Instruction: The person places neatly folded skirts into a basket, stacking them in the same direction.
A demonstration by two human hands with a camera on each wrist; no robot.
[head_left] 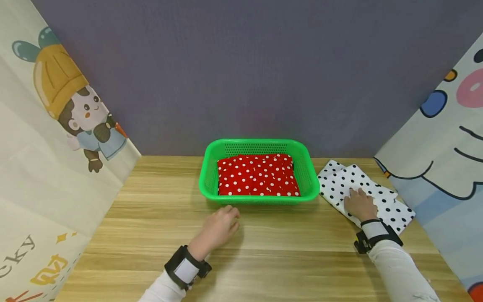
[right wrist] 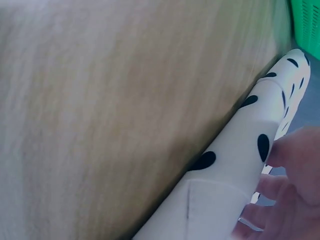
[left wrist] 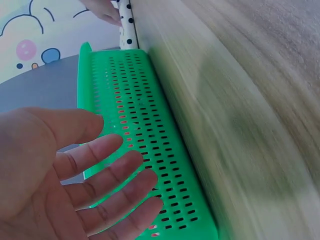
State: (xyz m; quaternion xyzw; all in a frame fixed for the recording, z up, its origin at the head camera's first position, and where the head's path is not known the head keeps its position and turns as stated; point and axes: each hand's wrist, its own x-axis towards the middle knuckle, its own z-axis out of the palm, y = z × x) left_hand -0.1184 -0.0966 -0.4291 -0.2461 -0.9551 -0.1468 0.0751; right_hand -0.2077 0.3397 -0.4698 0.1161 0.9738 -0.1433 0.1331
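My right hand [head_left: 361, 204] rests on a folded white cloth with black dots [head_left: 392, 209], which lies flat on the table right of the basket. In the right wrist view its thumb and fingertips meet the cloth's upper side, and the cloth's thick folded edge [right wrist: 225, 170] runs beside them. Just in front of the green plastic basket [head_left: 260, 199] hovers my left hand [head_left: 219, 226], holding nothing. The left wrist view shows its fingers loosely extended [left wrist: 117, 172] before the basket's perforated wall. Inside the basket lies a red cloth with white dots [head_left: 256, 176], folded into a rectangle.
The wood-grain table [head_left: 279, 256] ends against a dark grey backdrop [head_left: 241, 75]. Printed cartoon curtains stand at the left [head_left: 37, 176] and right [head_left: 445, 167], the right one close beside the white cloth. Black straps with small devices sit on both wrists.
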